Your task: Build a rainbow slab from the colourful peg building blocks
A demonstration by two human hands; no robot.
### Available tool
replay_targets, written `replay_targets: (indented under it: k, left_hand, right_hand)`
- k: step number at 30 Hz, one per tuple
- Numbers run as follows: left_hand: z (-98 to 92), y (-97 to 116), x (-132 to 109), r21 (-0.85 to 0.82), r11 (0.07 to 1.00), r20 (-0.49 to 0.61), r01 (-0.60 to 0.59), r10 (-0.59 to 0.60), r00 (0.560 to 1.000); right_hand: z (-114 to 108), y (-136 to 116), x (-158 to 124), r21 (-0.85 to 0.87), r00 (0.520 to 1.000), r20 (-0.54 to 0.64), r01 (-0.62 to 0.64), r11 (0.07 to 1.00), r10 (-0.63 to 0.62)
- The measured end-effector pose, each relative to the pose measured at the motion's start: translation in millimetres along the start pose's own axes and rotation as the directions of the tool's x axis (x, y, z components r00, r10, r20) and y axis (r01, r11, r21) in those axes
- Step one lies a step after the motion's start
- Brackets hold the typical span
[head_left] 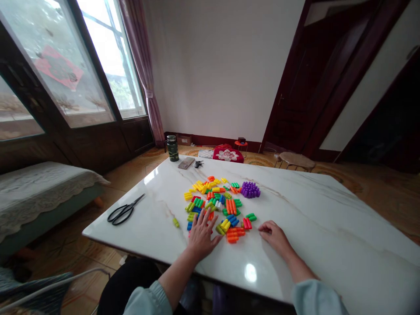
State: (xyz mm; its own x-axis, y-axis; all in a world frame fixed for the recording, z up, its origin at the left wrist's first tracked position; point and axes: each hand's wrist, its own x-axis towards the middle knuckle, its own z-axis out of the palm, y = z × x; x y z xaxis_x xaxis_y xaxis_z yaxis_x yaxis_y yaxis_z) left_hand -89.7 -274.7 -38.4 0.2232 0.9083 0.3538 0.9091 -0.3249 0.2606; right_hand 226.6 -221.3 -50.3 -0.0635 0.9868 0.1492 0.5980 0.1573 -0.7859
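A heap of small coloured plastic blocks (218,201) lies in the middle of a white marble table (328,227), with a purple studded cluster (250,190) at its far right. My left hand (201,234) lies flat with fingers spread on the near edge of the heap, touching several blocks. My right hand (274,236) rests on the table just right of the heap, fingers curled loosely under; nothing shows in it. An orange block group (233,235) sits between both hands. One yellow-green block (176,222) lies apart to the left.
Black scissors (124,212) lie near the table's left edge. At the far corner stand a dark camouflage bottle (172,148), a phone (186,163) and keys (198,164). A bed (36,192) is on the left, stools (297,159) beyond the table.
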Motion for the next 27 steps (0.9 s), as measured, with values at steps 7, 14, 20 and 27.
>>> replay_targets:
  k: [7, 14, 20, 27]
  left_hand:
    - [7.3, -8.6, 20.3, 0.019, 1.000, -0.054, -0.011, 0.012, 0.998]
    - [8.8, -7.3, 21.3, -0.010, 1.000, -0.124, 0.010, -0.012, 0.992]
    - [17.5, -9.7, 20.0, 0.040, 0.999, -0.170, -0.002, 0.009, 0.985]
    - [20.3, -12.6, 18.4, 0.101, 0.995, -0.181, -0.020, 0.038, 0.983]
  right_hand:
    - [7.4, 1.9, 0.4, 0.074, 0.976, -0.130, -0.167, 0.983, 0.176]
    - [39.8, -52.7, 48.5, -0.165, 0.971, -0.227, 0.031, 0.986, -0.069]
    - [65.8, -117.0, 144.9, -0.613, 0.986, 0.081, 0.166, 0.772, -0.147]
    - [87.9, -126.7, 214.7, -0.794, 0.932, 0.295, 0.117, 0.597, 0.210]
